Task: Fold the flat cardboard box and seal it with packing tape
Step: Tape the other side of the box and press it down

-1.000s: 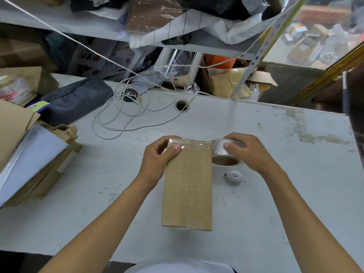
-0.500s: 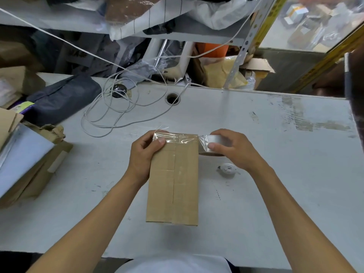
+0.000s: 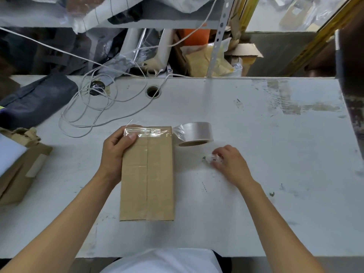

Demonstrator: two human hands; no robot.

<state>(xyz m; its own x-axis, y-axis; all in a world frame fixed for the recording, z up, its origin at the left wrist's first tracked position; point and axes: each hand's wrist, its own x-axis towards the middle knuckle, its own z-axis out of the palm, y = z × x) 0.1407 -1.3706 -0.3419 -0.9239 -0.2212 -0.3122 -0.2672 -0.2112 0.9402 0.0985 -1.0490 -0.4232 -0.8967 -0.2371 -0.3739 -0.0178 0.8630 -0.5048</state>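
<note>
1. Head view, layout. The cardboard box lies flat on the white table, long axis running away from the person, centre seam along that axis. It sits just left of the body's midline.

2. Head view, tape. A clear strip of tape crosses the box's far end, at right angles to the long axis. It runs off the right edge, uncut, to the tape roll, which stands on the table just beside the box's far right corner.

3. Head view, left hand. It grasps the box's far left corner, thumb on top pressing the strip's end down, fingers curled round the left edge.

4. Head view, right hand. It is off the roll and rests on the table, nearer the person than the roll, fingers curled on a small clear cutter. The thing is partly hidden; calling it a cutter is my judgement.

5. Relation that governs the next move (judgement). The short bridge of tape between box edge and roll lies up and to the left of the right hand, close by. The right hand is the nearer one and holds the tool; the left is occupied as anchor. The cut probably belongs across the strip, parallel to the box's long axis.

6. Risk (judgement). If the left thumb lifts, the strip may peel or wrinkle.
</note>
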